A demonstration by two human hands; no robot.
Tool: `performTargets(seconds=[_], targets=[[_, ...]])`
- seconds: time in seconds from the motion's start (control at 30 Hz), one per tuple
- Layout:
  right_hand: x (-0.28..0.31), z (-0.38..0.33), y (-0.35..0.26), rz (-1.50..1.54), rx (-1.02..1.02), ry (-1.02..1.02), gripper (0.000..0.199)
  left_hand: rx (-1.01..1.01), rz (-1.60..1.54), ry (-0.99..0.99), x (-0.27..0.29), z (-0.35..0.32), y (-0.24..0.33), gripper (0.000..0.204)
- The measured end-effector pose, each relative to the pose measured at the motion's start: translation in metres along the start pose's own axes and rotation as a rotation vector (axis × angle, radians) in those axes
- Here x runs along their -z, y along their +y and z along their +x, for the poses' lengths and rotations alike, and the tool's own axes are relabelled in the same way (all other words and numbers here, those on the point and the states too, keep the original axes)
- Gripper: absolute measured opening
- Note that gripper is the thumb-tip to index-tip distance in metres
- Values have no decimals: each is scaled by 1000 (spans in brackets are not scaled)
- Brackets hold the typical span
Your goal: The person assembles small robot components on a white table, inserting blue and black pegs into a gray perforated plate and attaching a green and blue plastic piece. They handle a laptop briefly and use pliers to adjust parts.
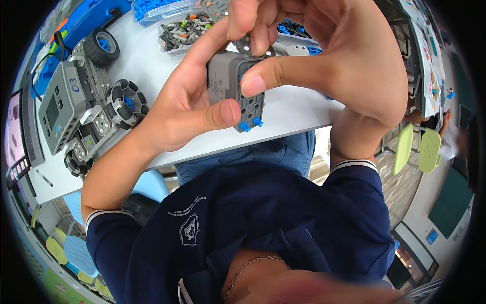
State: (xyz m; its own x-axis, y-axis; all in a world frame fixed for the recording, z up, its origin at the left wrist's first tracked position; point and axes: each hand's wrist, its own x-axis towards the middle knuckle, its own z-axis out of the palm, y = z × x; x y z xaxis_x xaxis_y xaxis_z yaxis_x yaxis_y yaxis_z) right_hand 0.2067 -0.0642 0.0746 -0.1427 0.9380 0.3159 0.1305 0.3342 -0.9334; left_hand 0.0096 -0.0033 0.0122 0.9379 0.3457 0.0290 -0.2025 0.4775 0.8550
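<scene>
My left hand [177, 109] holds a grey block-shaped motor [221, 81] above the near part of the table. Its thumb lies along the block's lower side, and its fingers are partly hidden behind the block. Two blue connector pins [251, 124] stick out of the lower end of the block's dark, holed face. Over the upper end reaches my right hand [329, 55], closed on the motor, the thumb pressing on the holed face. By its fingertips shows a small dark grey holed piece [244, 45], mostly covered, so how it joins the motor cannot be seen.
On the white table [147, 71] at left stands a wheeled robot with a grey controller box [61, 106]. Behind my hands sits a clear tray of small connectors [185, 31]. A laptop [23, 137] is at the far left. Green chairs [417, 147] stand to the right.
</scene>
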Motion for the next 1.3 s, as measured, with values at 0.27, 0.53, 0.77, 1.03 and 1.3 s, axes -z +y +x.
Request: performTargets(seconds=[0.27, 0.53, 0.77, 1.03, 1.3], targets=[[34, 4, -63, -581, -228, 90, 12, -150, 174, 62, 0, 9, 11, 125], [12, -11, -13, -1559, -222, -185, 13, -119, -260, -83, 3, 9, 8, 113], [9, -11, -3, -1457, -144, -200, 7, -76, -560, -160, 12, 6, 3, 115], [4, -9, 7, -1511, -161, -175, 5, -67, -693, -224, 12, 9, 2, 118], [8, -11, 4, -1536, -188, -178, 6, -91, -743, -289, 14, 12, 1, 116]])
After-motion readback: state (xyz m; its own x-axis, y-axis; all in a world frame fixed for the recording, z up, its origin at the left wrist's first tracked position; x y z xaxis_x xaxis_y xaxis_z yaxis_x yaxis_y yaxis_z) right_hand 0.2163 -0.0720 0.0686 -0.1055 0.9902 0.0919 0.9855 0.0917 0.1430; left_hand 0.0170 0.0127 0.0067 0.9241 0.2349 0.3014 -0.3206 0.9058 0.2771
